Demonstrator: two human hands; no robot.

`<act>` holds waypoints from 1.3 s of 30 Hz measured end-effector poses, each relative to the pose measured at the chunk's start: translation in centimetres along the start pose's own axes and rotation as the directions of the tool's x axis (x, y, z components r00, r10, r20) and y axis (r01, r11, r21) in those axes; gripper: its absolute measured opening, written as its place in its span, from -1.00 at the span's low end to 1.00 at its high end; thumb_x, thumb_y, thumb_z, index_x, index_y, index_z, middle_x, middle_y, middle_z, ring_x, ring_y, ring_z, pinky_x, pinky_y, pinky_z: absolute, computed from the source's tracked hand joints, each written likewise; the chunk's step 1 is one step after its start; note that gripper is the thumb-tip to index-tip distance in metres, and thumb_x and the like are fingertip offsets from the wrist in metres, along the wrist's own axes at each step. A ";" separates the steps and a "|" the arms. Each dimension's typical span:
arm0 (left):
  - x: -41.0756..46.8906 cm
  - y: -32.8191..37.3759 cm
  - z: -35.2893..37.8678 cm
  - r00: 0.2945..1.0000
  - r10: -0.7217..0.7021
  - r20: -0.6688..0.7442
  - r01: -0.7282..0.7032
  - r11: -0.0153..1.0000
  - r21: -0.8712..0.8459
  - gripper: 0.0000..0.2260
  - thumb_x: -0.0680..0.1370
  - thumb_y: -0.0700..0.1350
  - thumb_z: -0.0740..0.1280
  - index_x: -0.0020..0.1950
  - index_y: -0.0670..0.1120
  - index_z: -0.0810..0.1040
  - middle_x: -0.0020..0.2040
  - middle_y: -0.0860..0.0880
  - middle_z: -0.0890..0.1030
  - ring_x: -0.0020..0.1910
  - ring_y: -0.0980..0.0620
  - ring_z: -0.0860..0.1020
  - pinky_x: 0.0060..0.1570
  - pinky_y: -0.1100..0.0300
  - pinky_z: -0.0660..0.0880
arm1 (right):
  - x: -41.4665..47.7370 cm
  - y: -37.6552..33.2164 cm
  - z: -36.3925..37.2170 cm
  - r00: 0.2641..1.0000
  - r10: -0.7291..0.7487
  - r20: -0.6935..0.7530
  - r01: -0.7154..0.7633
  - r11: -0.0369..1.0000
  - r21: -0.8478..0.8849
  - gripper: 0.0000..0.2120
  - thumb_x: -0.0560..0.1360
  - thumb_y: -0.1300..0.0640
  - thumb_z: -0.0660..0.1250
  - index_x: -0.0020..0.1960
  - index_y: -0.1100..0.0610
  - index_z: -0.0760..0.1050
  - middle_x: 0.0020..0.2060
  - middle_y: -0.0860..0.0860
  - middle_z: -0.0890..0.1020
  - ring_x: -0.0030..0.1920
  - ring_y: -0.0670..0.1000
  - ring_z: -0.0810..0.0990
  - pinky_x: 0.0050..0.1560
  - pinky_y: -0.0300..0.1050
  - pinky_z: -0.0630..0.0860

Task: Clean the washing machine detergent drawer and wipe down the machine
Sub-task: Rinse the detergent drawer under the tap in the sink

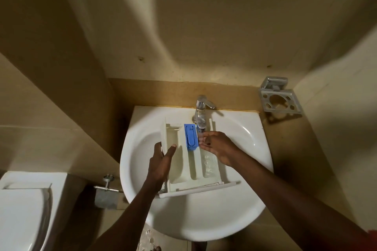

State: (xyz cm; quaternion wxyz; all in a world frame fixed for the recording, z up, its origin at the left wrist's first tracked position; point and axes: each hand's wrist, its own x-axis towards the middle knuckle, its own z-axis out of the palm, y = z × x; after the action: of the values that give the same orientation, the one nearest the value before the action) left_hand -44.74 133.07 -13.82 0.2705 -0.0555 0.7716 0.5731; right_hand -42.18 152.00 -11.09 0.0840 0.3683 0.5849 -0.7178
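The step in hand is the rinsing of the drawer (179, 171), which lies in the sink (142, 149), with its front panel at 6 o'clock and its far end under the tap (201, 112) at 12 o'clock. The left hand (161, 161) grips the drawer wall at 9 o'clock, the thumb inside and the fingers outside. The right hand (216, 144) is at about 2 o'clock of the drawer, with fingers almost straight and a little apart. It holds nothing and touches the side of the blue insert (191, 136), just below the spout. Water stands in the right compartment. I judge that the wiping of the machine is not yet begun. The next move probably calls for rubbing each compartment and lifting out the blue insert, while the left hand keeps the drawer from slipping.
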 end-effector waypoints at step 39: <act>-0.2 -1.6 2.6 0.989 0.028 -0.145 -0.058 0.976 -0.208 -0.62 0.67 0.03 0.14 0.48 0.01 0.26 0.21 0.09 0.48 0.09 0.04 0.49 0.14 0.06 0.43 | -2.2 0.9 -0.6 0.999 0.046 0.028 -0.009 0.660 -0.752 -0.68 0.55 0.15 0.12 0.21 0.07 0.53 0.17 0.06 0.59 0.19 0.09 0.54 0.22 -0.04 0.50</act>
State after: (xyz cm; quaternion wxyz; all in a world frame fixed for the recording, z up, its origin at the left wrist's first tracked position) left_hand -43.02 134.89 -15.61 0.1953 -0.1073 0.7245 0.6522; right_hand -39.84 151.53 -10.47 0.2521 0.2935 0.8212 -0.4194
